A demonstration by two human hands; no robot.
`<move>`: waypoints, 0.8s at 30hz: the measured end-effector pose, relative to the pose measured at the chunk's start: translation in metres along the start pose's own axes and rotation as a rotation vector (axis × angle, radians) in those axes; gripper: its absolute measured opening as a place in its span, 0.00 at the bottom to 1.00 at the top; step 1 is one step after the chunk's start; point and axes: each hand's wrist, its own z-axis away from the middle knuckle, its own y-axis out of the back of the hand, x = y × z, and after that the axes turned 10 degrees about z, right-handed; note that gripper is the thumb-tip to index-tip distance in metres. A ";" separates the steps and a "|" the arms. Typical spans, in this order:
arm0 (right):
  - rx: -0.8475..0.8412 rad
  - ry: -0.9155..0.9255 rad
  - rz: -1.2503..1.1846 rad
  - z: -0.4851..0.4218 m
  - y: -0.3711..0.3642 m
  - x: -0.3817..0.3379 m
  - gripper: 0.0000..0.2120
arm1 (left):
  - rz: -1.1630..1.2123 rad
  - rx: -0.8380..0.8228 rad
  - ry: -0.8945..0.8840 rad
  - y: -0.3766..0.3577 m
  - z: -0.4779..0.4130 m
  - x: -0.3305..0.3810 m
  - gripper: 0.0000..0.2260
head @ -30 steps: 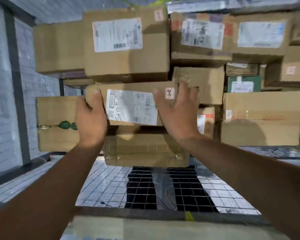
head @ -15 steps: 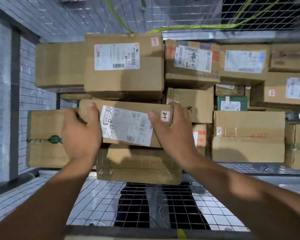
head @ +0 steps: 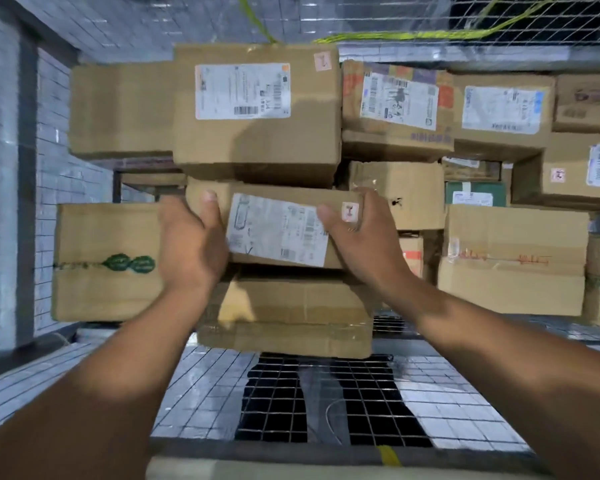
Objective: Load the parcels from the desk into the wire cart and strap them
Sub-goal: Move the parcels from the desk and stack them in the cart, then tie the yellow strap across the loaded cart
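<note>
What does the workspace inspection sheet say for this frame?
Surface: wire cart floor, bare mesh in front.
Job's things: labelled parcel held against the stack, above a taped box; large box above it.
Clutter: green packet wedged between boxes on the right.
Grippers: left hand and right hand grip the parcel's ends.
Cables: yellow-green cord along the back mesh; whether it straps anything cannot be told.
Surroundings: mesh side wall on the left.
</note>
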 end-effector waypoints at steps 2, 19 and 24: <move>0.052 0.028 0.141 -0.004 -0.004 0.000 0.37 | 0.049 -0.027 -0.002 -0.003 0.001 -0.005 0.16; 0.200 0.274 0.256 0.000 0.036 -0.033 0.35 | 0.109 0.184 -0.505 0.046 -0.018 0.095 0.16; 0.435 0.435 0.165 -0.025 0.080 -0.087 0.32 | 0.106 0.307 -0.851 0.074 -0.072 0.211 0.17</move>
